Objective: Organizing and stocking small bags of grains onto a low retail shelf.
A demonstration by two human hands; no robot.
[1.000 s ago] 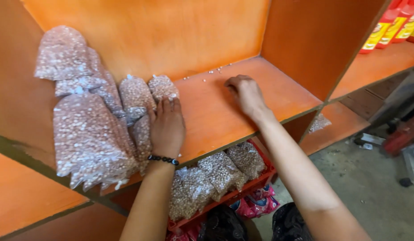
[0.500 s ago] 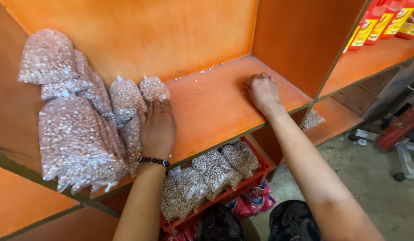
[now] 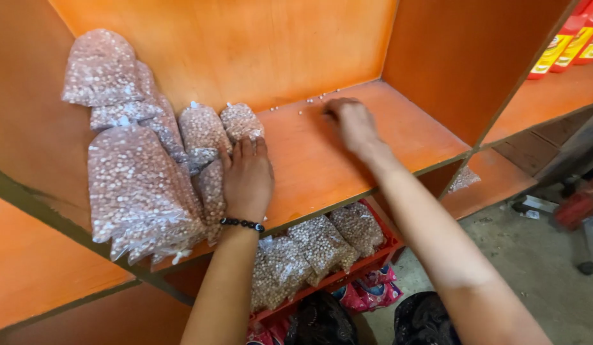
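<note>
Several clear bags of pale beans (image 3: 140,185) are stacked at the left end of an orange wooden shelf (image 3: 309,172). My left hand (image 3: 247,179), with a black bead bracelet at the wrist, lies flat with fingers together against the side of the bags. My right hand (image 3: 351,121) rests palm down near the back of the shelf, fingers curled over a few loose beans (image 3: 312,100) scattered on the board. Whether it holds any beans is hidden.
A red crate (image 3: 322,255) with more bean bags sits below the shelf, above pink packets (image 3: 373,291). Red and yellow bottles (image 3: 568,41) stand in the compartment to the right. An upright orange divider (image 3: 462,70) bounds the shelf on the right.
My right hand has moved from the shelf's right front toward the back middle, near the loose beans. My left hand stays against the bags.
</note>
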